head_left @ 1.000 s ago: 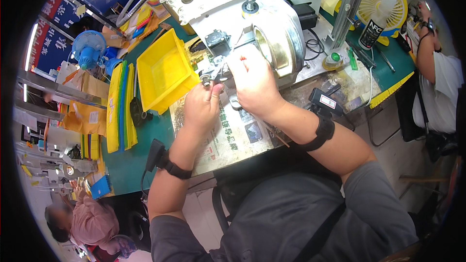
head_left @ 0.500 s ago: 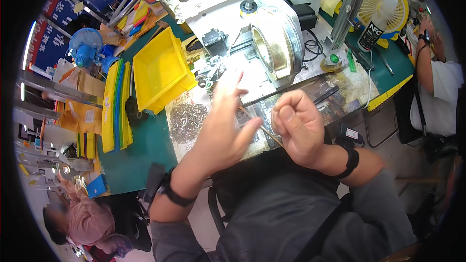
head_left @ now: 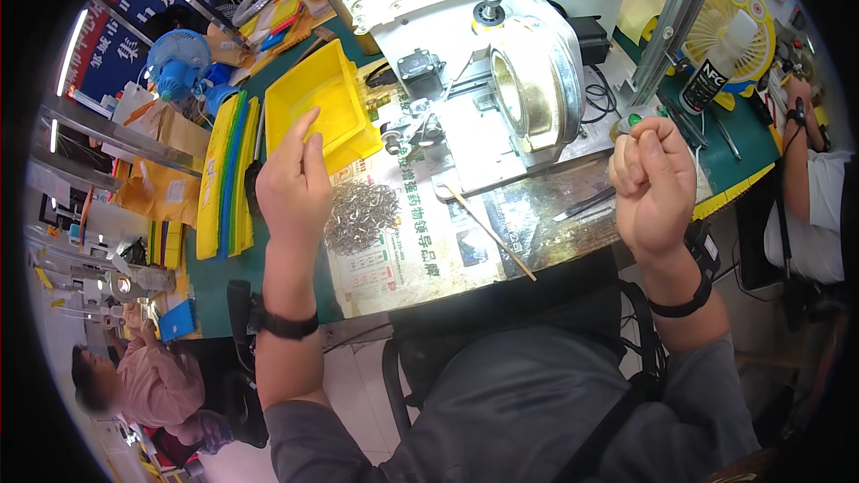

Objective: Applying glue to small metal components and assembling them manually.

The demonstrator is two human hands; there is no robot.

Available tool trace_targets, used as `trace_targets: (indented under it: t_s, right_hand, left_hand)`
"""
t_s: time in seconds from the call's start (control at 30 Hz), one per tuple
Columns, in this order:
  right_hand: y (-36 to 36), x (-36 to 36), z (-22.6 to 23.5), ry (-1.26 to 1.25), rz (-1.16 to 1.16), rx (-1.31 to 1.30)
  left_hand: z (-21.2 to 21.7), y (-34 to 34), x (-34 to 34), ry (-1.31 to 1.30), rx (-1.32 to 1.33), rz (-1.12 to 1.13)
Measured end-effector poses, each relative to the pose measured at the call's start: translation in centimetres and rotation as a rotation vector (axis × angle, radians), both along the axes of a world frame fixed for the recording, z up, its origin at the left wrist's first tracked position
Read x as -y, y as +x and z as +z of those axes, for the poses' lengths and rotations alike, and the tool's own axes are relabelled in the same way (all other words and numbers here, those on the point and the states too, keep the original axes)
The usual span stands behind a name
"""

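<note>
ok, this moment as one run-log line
left hand: partly open, near yellow tray | right hand: curled, contents hidden | metal pieces: heaped left of wooden stick

White machine (head_left: pixel 447 27) cut off above.

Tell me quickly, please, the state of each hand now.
Left hand: loosely open, nothing visible in it.
Right hand: closed; whether it holds something small cannot be told.

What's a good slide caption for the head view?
At a white machine, left hand near a yellow tray and a heap of small metal pieces, right hand curled.
</note>
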State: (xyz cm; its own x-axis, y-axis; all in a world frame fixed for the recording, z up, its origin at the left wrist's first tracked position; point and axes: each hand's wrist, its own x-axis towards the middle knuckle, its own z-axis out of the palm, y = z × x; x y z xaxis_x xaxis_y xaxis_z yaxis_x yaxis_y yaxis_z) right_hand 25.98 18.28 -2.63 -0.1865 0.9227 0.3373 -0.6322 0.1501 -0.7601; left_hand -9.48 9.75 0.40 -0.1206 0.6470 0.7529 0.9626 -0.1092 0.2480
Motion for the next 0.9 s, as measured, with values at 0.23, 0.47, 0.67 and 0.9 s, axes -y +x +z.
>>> trace_targets:
  t_s: [0.23, 0.47, 0.67, 0.9]
  right_hand:
    - [-2.5, 4.6, -0.2, 0.079, 0.205, 0.236]
    - [-12.0, 3.7, -1.6, -0.069, 0.237, 0.26]
    - [-15.2, 0.3, -0.4, -0.06, 0.092, 0.256]
    - [-15.7, -0.3, -0.9, 0.161, -0.156, 0.371]
  left_hand:
    - [-4.0, 3.0, 2.0, -0.395, -0.186, -0.156]
    - [-3.0, 4.2, -1.0, -0.441, 0.226, -0.308]
    - [-6.5, 4.6, -2.4, -0.342, 0.242, -0.251]
    - [-6.1, 3.3, -2.9, -0.226, 0.063, -0.31]
